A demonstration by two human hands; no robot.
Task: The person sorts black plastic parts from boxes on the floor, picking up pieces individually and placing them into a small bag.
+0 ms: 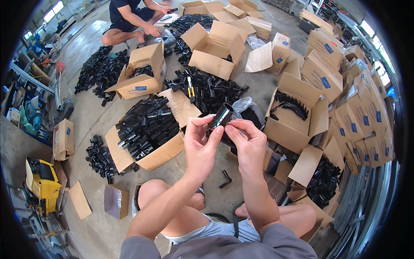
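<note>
In front of me I hold up a glossy black tubular pipe fitting (222, 115), tilted, with a bright reflection along its side. My left hand (201, 144) is closed around its left side, thumb against the lower part. My right hand (246, 140) pinches its lower right edge between thumb and fingertips. The fingers partly hide its lower end. Beyond it spreads a heap of similar black fittings (215, 88), and a yellow-and-black cutter knife (190, 89) lies on that heap. One black angled piece (225, 178) rests on the floor between my legs.
An open carton (166, 153) full of black fittings stands left of my hands. Another open carton (288, 134), right, holds a row of black pieces. Closed cartons (360, 113) are stacked far right. A co-worker (129, 19) squats at the back left. A yellow machine (43, 183) stands left.
</note>
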